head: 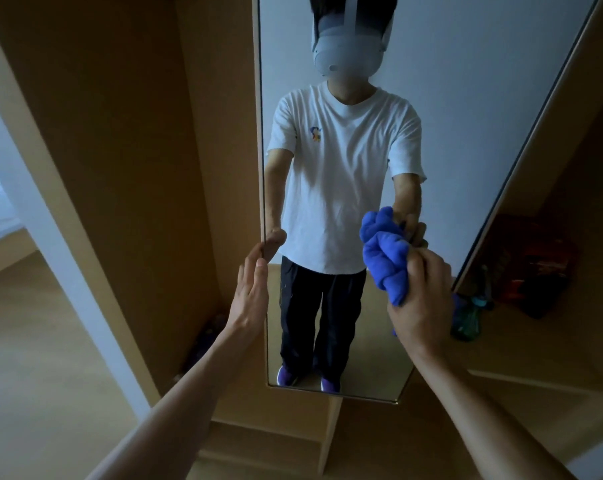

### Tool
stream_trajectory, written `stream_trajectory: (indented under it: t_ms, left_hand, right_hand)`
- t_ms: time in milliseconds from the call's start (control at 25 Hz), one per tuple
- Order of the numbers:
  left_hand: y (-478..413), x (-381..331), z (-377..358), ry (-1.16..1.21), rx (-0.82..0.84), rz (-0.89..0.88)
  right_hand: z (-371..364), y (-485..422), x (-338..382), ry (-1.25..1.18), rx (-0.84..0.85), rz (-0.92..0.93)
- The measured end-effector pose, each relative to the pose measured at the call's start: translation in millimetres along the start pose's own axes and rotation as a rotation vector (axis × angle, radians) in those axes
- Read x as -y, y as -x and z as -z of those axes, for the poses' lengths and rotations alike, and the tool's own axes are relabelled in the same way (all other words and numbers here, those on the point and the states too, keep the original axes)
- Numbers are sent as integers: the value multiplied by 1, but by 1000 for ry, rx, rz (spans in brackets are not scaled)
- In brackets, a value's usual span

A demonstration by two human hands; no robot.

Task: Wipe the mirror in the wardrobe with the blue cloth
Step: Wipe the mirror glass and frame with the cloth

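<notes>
Right hand (423, 292) grips the bunched blue cloth (383, 251), held against the mirror (466, 98) glass, right of centre. Left hand (250, 292) flat, fingers straight, fingertips at the mirror's left edge. Mirror sits inside wooden wardrobe (137, 168).

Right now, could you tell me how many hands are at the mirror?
2: the left hand rests on the mirror's left edge; the right hand grips the blue cloth near its right side.
</notes>
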State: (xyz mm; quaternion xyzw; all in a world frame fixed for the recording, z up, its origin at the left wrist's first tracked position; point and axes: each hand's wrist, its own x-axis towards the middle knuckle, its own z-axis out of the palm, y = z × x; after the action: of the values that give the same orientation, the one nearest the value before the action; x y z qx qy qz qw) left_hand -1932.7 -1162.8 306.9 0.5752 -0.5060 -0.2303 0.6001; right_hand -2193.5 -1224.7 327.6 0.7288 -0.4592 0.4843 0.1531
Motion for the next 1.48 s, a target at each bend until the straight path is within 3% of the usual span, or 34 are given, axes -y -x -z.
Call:
stream_trajectory:
  t_ms: [200, 520, 760, 960, 1280, 1480]
  left_hand:
    - [4, 3, 11, 34, 58, 3]
    - [2, 19, 21, 119, 97, 186]
    - [3, 26, 20, 146, 107, 162]
    - [4, 26, 19, 238, 79, 231]
    - [4, 27, 15, 135, 60, 236]
    - [5, 29, 18, 172, 98, 263]
  right_hand:
    - [-23, 3, 49, -21, 111, 116]
    - [-40, -10, 101, 30, 159, 386]
    - [-55, 4, 117, 103, 198, 467]
    - [-76, 36, 116, 154, 285, 479]
    - [-96, 85, 113, 188, 576, 482]
    - [-80, 62, 112, 177, 500, 447]
